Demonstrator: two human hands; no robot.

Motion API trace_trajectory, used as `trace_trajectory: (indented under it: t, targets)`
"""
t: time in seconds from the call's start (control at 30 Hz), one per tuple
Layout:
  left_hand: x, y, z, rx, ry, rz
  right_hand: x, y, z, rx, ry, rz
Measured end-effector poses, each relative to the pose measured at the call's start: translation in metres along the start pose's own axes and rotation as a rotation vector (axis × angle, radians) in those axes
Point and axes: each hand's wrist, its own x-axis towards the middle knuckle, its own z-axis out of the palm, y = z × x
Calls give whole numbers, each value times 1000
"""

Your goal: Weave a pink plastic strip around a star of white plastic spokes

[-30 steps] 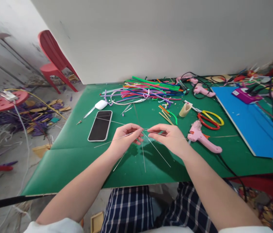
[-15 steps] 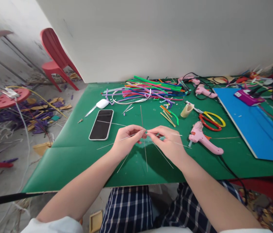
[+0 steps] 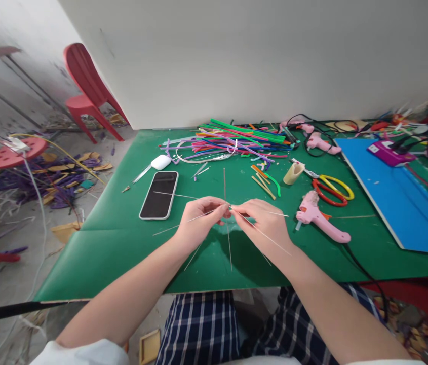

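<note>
both hands pinch shut on a bunch of thin wires [image 3: 229,247] where they cross, held just above the green mat [image 3: 122,253], mid table and close to the near edge. left hand [image 3: 200,221]: thumb and forefinger closed on the crossing, other fingers curled under. right hand [image 3: 265,221]: fingertips closed on the same spot from the other side, one wire running out over its wrist. fingertips of the two hands meet or nearly meet, cannot tell which. wires fan out from the pinch like spokes: one toward the far edge, one toward the near edge, others left and right.

phone [image 3: 159,195] lies flat, screen up and dark, just left of the left hand, with a loose wire across it. earbud case [image 3: 160,162] sits beyond the phone, lid shut, contents hidden. tweezers [image 3: 138,177] lie beside the case. glue gun [image 3: 322,221] lies on its side near the right hand, cord trailing off the near edge. scissors [image 3: 331,187] are just past the gun, a tape roll [image 3: 293,173] left of them. pile of coloured strips [image 3: 236,142] sits at the far edge by the wall. blue board [image 3: 396,197] is on the right, well apart from the hands, with a purple box [image 3: 386,152] on its far corner, closed. small wooden box [image 3: 151,347] stands on the floor by the left knee, partly cut off, inside not clear. red chair [image 3: 88,96] and stool [image 3: 12,152] are off to the left with scraps on the floor.
</note>
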Motion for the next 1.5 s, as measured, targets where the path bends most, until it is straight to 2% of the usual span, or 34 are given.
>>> trace_trajectory:
  t: [0.2,0.3,0.53,0.8,0.87,1.03,1.13,1.3,1.4,1.5]
  targets:
    - [0,0,0,2,5,-14,-2,1,0,-79,-26,-17]
    - [0,1,0,-2,0,-15,-1,1,0,-50,-31,-8]
    - [2,4,0,-57,41,-28,5,7,-8,267,-171,278]
    - [2,3,0,-134,82,-64,4,19,-3,367,-229,364]
    - [2,2,0,-144,77,-66,3,17,-1,393,-214,367]
    - [2,1,1,-162,31,-60,2,10,0,369,-76,367]
    - [1,2,1,-173,-9,-62,4,9,-2,393,-38,448]
    - [-2,2,0,-167,-89,-27,6,16,-4,714,-22,669]
    - [-2,0,-2,-191,-155,-6,7,20,-5,882,21,710]
    - [-1,-2,-5,-243,-225,7,8,21,-8,922,56,728]
